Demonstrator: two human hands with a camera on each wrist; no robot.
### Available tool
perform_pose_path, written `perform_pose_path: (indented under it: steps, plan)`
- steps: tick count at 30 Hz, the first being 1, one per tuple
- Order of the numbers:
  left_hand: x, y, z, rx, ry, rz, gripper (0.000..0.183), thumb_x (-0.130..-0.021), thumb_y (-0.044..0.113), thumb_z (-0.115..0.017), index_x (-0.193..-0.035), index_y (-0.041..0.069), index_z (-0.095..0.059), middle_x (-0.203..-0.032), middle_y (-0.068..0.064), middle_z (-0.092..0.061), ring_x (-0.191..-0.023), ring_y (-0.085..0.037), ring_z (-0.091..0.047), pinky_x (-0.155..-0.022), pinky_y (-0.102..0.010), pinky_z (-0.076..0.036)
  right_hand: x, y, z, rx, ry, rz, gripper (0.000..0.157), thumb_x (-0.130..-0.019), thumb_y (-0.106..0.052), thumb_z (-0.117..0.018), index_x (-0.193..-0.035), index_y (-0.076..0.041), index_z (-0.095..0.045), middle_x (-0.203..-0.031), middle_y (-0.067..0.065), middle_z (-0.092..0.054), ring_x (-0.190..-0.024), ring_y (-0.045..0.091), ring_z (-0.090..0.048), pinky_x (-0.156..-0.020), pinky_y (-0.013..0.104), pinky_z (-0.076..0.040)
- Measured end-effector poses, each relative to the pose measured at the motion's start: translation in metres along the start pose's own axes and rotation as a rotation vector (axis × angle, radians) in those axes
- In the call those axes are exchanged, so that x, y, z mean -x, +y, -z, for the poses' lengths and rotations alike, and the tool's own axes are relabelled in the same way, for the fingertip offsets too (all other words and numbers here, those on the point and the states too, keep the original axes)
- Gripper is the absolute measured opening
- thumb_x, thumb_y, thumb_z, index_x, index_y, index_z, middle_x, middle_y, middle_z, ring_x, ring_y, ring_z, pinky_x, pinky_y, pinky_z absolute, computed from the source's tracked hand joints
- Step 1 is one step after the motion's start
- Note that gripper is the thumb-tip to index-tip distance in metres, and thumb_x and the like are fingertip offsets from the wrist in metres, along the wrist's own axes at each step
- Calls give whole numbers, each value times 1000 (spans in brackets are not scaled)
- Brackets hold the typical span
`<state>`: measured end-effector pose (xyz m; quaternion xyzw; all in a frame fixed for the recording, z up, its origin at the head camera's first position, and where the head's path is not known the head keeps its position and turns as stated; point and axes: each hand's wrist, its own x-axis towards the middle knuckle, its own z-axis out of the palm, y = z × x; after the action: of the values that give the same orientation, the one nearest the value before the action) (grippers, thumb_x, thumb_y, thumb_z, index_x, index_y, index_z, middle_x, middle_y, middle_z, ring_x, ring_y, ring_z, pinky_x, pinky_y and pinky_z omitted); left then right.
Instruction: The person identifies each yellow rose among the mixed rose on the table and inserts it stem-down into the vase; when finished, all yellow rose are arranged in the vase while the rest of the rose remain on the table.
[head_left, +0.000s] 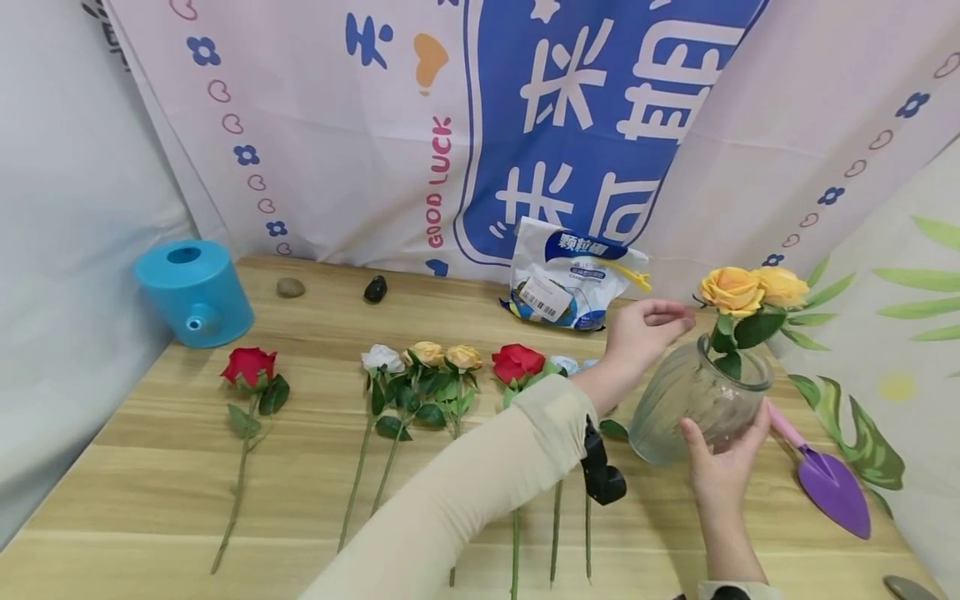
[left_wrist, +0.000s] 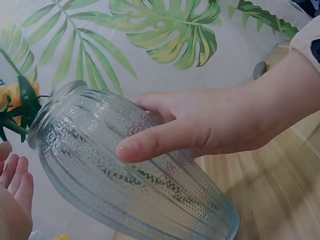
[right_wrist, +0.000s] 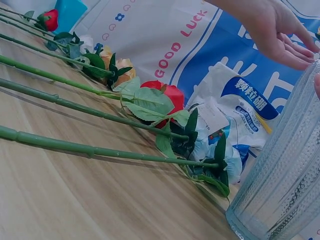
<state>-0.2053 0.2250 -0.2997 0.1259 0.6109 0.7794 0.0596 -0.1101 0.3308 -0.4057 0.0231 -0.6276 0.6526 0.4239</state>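
My right hand (head_left: 723,475) grips the ribbed clear glass vase (head_left: 690,408) low on its near side, thumb and fingers spread round the glass. Two yellow roses (head_left: 731,290) with green leaves stand in its mouth, their heads above the rim. Beside the rim is my left hand (head_left: 637,333), fingers loosely bent and holding nothing, a short way left of the blooms. The left wrist view shows the right hand's thumb lying across the vase (left_wrist: 115,160), with the left fingers (left_wrist: 20,180) at the edge. The right wrist view shows mostly stems and the vase side.
Single-stem flowers lie left of the vase: a red rose (head_left: 517,363), yellow roses (head_left: 463,358), a white one (head_left: 382,359) and pale blue ones. Another red rose (head_left: 250,365) lies further left. Around them are a blue watering can (head_left: 213,292), stones, a plastic bag (head_left: 562,279) and a purple trowel (head_left: 832,492).
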Motion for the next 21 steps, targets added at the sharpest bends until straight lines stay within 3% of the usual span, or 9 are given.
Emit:
perform_pose_path:
  steps: [6, 9, 14, 17, 21]
  plan:
    - [6, 3, 16, 141, -28, 87, 16, -75, 6, -71, -90, 5, -67, -78, 0, -68, -71, -7, -63, -63, -20, -52, 1, -2, 1, 25, -4, -23, 90, -70, 1, -74, -140, -13, -19, -141, 12, -25, -127, 27, -28, -103, 23, -28]
    - [12, 10, 46, 205, -94, 146, 23, -76, 5, -70, -97, 2, -65, -83, -3, -68, -76, -12, -64, -68, -23, -53, 3, -1, -2, 36, -10, -49, 91, -71, 0, -74, -140, -14, -18, -141, 11, -24, -127, 27, -27, -104, 24, -26]
    - [24, 30, 133, 162, -216, 186, 33, -81, 4, -64, -112, -2, -57, -102, -14, -64, -91, -20, -63, -79, -28, -51, 6, 0, -5, 9, -12, -58, 91, -70, 0, -74, -140, -15, -18, -142, 11, -23, -128, 27, -25, -106, 26, -23]
    - [35, 37, 191, 97, -202, 218, 37, -85, 4, -60, -119, -4, -51, -111, -19, -60, -100, -25, -59, -85, -31, -48, 6, -1, -5, -20, 5, -52, 91, -69, 0, -75, -140, -15, -20, -141, 11, -24, -128, 28, -25, -106, 26, -23]
    - [51, 30, 260, 0, -147, 296, 42, -87, 4, -57, -125, -6, -43, -120, -22, -53, -109, -29, -53, -93, -35, -42, 5, -2, -3, -72, 21, -32, 90, -67, 3, -75, -139, -14, -23, -141, 12, -24, -128, 29, -25, -105, 26, -24]
